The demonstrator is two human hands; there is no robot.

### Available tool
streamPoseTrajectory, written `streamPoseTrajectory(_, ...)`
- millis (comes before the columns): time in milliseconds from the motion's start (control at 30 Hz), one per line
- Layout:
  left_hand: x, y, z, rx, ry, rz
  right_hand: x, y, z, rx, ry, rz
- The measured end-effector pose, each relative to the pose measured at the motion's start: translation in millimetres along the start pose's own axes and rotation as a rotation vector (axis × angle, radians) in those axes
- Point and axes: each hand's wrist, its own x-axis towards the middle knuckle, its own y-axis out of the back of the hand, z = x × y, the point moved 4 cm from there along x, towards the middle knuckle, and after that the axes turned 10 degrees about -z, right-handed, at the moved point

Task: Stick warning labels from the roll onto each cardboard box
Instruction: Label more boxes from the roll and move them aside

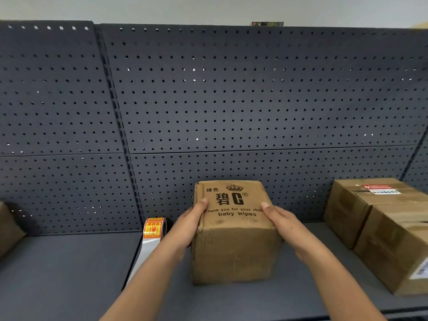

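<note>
The baby wipes carton (234, 249) stands on the shelf (69, 274) near its back edge. The left hand (190, 228) and right hand (282, 225) hold opposite sides, fingers clamped on it; label roll (154, 228) just left.

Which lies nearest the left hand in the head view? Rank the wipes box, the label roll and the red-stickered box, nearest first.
1. The wipes box: centre, in the grip of the left hand.
2. The label roll: just left of that hand, on the shelf.
3. The red-stickered box: far right, at the back.
</note>
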Motion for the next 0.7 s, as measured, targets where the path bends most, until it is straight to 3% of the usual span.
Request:
streamPoseTrajectory(533,8.1,4.4,0.4,-0.157,-0.048,0.105,-1.1,-8.6,0.8,0.040,0.215,0.394)
streamPoseTrajectory(700,8.4,33.5,-11.0,-0.118,-0.148,0.223,-3.8,-3.6,-9.8,-0.239,0.355,0.485)
